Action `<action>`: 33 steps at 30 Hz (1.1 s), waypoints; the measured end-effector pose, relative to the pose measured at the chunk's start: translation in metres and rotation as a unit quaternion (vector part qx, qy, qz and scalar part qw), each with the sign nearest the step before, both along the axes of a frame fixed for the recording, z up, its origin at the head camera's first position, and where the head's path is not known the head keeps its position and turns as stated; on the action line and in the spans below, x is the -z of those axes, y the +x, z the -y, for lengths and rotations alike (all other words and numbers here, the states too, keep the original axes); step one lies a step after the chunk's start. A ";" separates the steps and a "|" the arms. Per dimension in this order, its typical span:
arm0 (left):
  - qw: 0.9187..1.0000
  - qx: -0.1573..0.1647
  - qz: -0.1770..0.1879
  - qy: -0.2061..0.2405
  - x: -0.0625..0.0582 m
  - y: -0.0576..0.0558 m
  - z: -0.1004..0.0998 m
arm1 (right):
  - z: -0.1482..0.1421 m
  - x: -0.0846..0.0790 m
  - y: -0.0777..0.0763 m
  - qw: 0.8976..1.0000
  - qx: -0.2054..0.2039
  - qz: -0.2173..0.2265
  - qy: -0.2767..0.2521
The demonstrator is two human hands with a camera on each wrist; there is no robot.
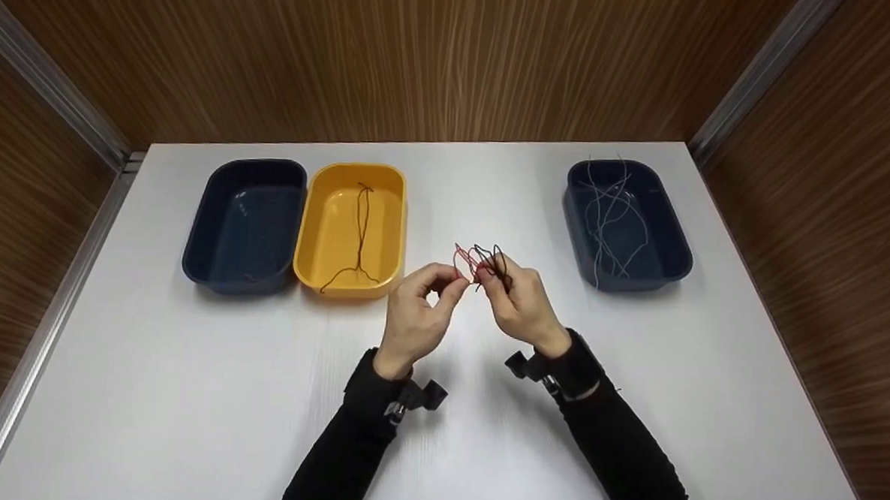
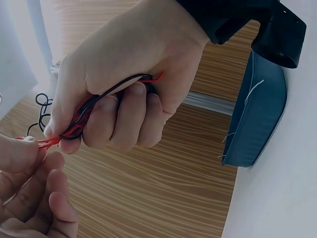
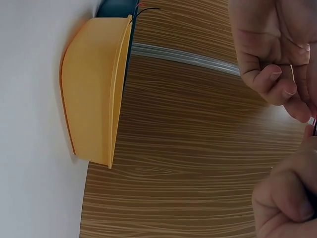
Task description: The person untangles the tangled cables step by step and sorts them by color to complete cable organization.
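Note:
Both hands meet over the table in the head view. My right hand (image 1: 524, 306) grips a bundle of black wires (image 1: 498, 257) and red wires (image 2: 48, 142). Its fingers curl round the bundle in the left wrist view, where a red wire end pokes out beside the palm. Between thumb and index finger, my left hand (image 1: 416, 309) pinches the red wires where they leave the right fist; its other fingers are loosely bent. The right wrist view catches only parts of both hands at its right edge, with most of the wires out of frame.
A yellow bin (image 1: 307, 255) holding a dark twisted wire (image 1: 361, 231) stands left of the hands. Against it sits a dark blue bin (image 1: 194, 250). At the right is another dark blue bin (image 1: 673, 271) with thin grey wires (image 1: 604, 212), some over its rim. Wood-grain panels (image 1: 438, 62) border the white table (image 1: 213, 390).

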State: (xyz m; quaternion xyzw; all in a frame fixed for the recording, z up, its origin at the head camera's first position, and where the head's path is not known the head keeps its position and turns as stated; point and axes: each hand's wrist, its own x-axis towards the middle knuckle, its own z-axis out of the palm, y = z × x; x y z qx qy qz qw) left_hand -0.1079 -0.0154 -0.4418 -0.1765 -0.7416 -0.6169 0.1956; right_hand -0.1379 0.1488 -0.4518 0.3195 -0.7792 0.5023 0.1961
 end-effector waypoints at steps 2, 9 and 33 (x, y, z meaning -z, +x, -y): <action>1.000 0.008 0.001 0.000 0.000 0.001 0.001 | -0.001 0.000 0.000 1.000 0.002 -0.001 -0.004; 0.999 0.049 -0.006 0.019 -0.001 0.001 0.004 | -0.004 0.000 -0.003 1.000 0.005 -0.014 -0.022; 0.984 -0.039 -0.117 -0.129 -0.009 -0.003 0.038 | -0.013 -0.007 -0.005 0.999 0.005 -0.031 0.016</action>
